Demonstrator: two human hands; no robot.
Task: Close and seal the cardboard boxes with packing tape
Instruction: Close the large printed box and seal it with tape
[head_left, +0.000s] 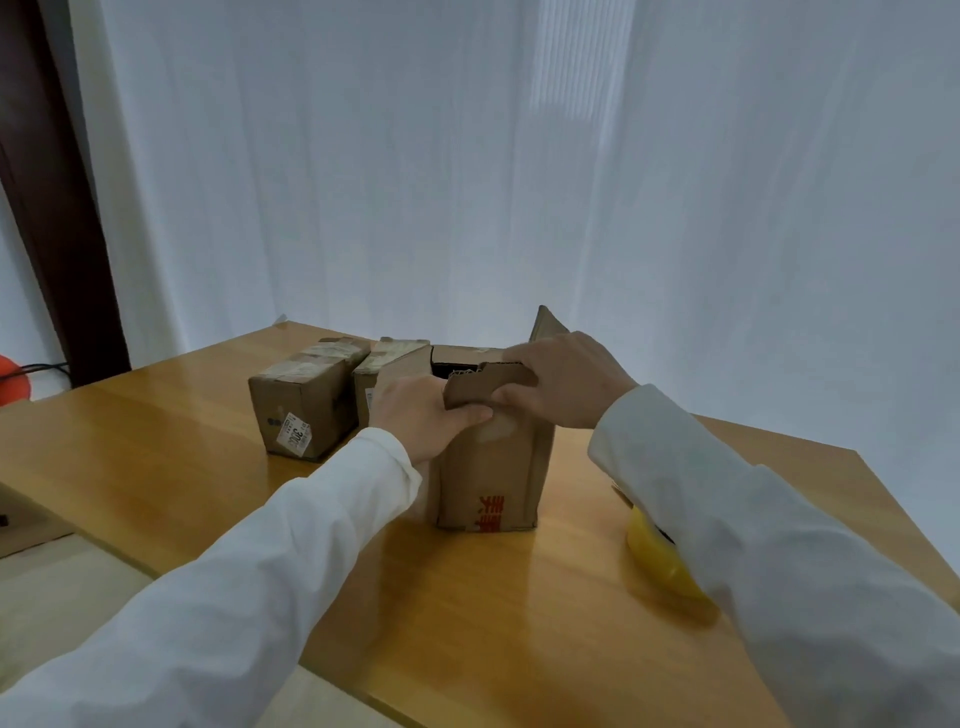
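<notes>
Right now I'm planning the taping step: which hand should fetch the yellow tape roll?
Probably the right hand. The yellow tape roll lies on the table under the right sleeve, while the left hand is across the open box and could stay holding its flaps.

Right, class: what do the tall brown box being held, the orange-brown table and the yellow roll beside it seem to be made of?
The tall brown box looks like matte corrugated cardboard: its torn flap edge shows fluting. The orange-brown table looks like varnished wood or wood-look laminate: faint grain, glossy reflections. The yellow roll, half hidden under the right sleeve, is probably glossy plastic packing tape; it shines.
</notes>
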